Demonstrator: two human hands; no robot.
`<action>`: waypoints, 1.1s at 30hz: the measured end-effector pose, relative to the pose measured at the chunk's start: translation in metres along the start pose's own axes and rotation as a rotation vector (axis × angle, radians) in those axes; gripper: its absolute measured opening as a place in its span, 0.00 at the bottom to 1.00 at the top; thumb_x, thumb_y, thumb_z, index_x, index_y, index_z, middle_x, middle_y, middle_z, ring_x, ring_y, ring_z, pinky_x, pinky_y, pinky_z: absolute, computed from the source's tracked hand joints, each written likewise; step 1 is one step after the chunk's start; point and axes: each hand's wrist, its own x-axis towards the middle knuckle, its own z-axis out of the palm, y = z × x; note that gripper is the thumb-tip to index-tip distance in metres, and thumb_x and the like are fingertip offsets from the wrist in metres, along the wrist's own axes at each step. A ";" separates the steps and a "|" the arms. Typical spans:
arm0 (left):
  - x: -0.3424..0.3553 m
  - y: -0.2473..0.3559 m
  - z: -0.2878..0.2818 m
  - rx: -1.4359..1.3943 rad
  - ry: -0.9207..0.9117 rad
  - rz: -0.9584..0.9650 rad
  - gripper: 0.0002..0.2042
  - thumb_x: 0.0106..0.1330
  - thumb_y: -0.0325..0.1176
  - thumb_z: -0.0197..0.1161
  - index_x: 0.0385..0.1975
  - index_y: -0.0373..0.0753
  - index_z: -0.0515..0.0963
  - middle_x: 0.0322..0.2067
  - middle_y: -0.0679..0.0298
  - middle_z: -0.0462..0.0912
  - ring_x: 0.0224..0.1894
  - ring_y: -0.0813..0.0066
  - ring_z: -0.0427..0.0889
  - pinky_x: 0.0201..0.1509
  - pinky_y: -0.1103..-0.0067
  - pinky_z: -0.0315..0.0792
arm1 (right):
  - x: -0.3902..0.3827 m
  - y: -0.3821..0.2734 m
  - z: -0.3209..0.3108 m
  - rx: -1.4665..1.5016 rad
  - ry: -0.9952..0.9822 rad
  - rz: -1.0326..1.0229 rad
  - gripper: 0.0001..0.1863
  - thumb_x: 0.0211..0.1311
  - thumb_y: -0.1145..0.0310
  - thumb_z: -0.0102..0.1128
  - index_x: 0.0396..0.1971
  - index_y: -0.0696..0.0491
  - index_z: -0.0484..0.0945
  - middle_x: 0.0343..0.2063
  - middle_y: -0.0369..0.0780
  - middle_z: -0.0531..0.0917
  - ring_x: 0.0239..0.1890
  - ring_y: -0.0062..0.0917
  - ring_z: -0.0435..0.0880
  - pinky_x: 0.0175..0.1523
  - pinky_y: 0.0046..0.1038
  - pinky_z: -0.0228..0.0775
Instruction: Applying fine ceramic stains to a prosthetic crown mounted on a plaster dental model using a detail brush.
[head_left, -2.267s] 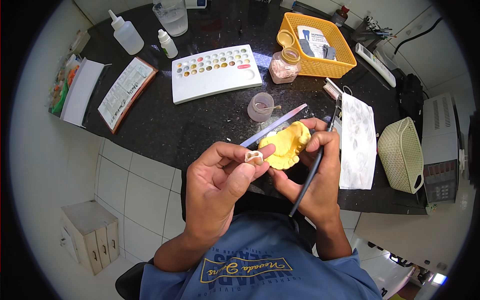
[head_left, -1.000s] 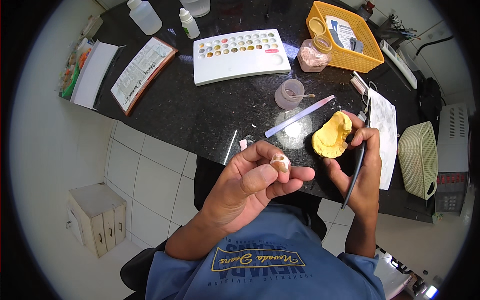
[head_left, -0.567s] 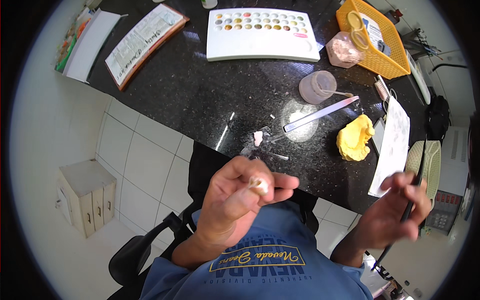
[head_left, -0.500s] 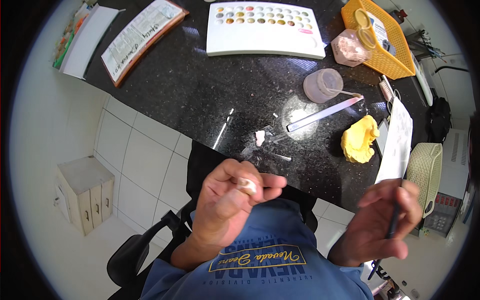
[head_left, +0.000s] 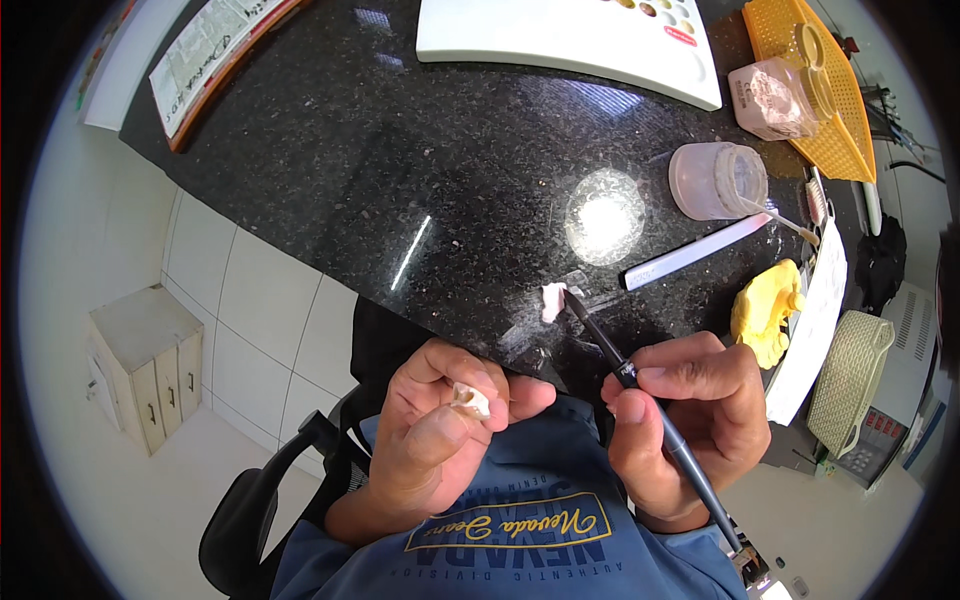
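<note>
My left hand [head_left: 435, 430] pinches a small whitish tooth-shaped piece [head_left: 469, 401] between thumb and fingertips, with a dark hollow showing on its upper side. Held like a pen, a slim dark-handled brush [head_left: 662, 417] is in my right hand [head_left: 700, 425]. Its dark tip meets the edge of a small pale pink lump of paste [head_left: 553, 301] on the black speckled counter [head_left: 330, 190]. Whitish smears lie around that lump. My two hands are apart, both by the counter's near edge.
Right of the paste lie a pale flat stick [head_left: 690, 252], an open clear jar [head_left: 705, 180] with a small stick and a yellow dental cast [head_left: 766, 312]. Farther back are a white palette [head_left: 560, 45], a jar of pink powder [head_left: 770, 100] and a yellow basket [head_left: 845, 150].
My right hand has come left and turned, bringing the brush from the lower right to the paste on the counter. The left hand still holds its piece. The view has shifted nearer the counter.
</note>
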 end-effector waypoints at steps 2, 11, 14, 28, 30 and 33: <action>0.000 0.001 0.001 0.003 0.011 -0.011 0.08 0.58 0.25 0.55 0.36 0.36 0.70 0.30 0.60 0.78 0.36 0.74 0.78 0.58 0.59 0.69 | 0.003 -0.002 0.000 -0.016 -0.013 -0.007 0.12 0.42 0.82 0.67 0.27 0.61 0.73 0.21 0.47 0.81 0.21 0.21 0.81 0.25 0.17 0.70; 0.002 0.003 -0.001 -0.007 0.021 -0.038 0.09 0.54 0.21 0.53 0.36 0.36 0.70 0.29 0.61 0.78 0.34 0.76 0.78 0.56 0.58 0.71 | 0.001 -0.005 -0.002 0.017 0.013 0.049 0.12 0.42 0.82 0.67 0.27 0.61 0.73 0.21 0.47 0.81 0.20 0.19 0.80 0.24 0.15 0.69; 0.001 0.003 -0.001 -0.002 0.026 -0.042 0.10 0.54 0.21 0.52 0.36 0.35 0.70 0.29 0.61 0.78 0.34 0.76 0.78 0.56 0.57 0.71 | 0.000 -0.003 -0.004 0.021 0.013 0.032 0.12 0.43 0.82 0.67 0.27 0.61 0.73 0.21 0.47 0.80 0.19 0.18 0.79 0.24 0.15 0.69; 0.001 0.003 0.001 0.006 0.049 -0.037 0.09 0.53 0.21 0.54 0.36 0.35 0.71 0.29 0.61 0.79 0.34 0.75 0.79 0.56 0.57 0.71 | 0.000 -0.003 -0.005 0.013 0.013 0.040 0.11 0.41 0.82 0.67 0.26 0.61 0.74 0.21 0.46 0.80 0.20 0.18 0.79 0.23 0.15 0.68; 0.001 0.003 0.003 -0.002 0.036 -0.025 0.10 0.53 0.20 0.53 0.36 0.36 0.70 0.29 0.61 0.79 0.33 0.75 0.79 0.56 0.57 0.71 | 0.000 -0.002 -0.006 0.007 0.005 0.023 0.11 0.42 0.81 0.67 0.26 0.61 0.74 0.21 0.46 0.80 0.19 0.18 0.79 0.23 0.15 0.68; 0.000 0.003 -0.006 0.043 -0.074 -0.029 0.10 0.62 0.34 0.59 0.40 0.39 0.70 0.30 0.64 0.79 0.47 0.56 0.79 0.58 0.61 0.70 | 0.000 -0.002 -0.005 0.022 0.003 0.039 0.11 0.42 0.81 0.67 0.27 0.61 0.74 0.21 0.45 0.81 0.20 0.18 0.79 0.23 0.15 0.68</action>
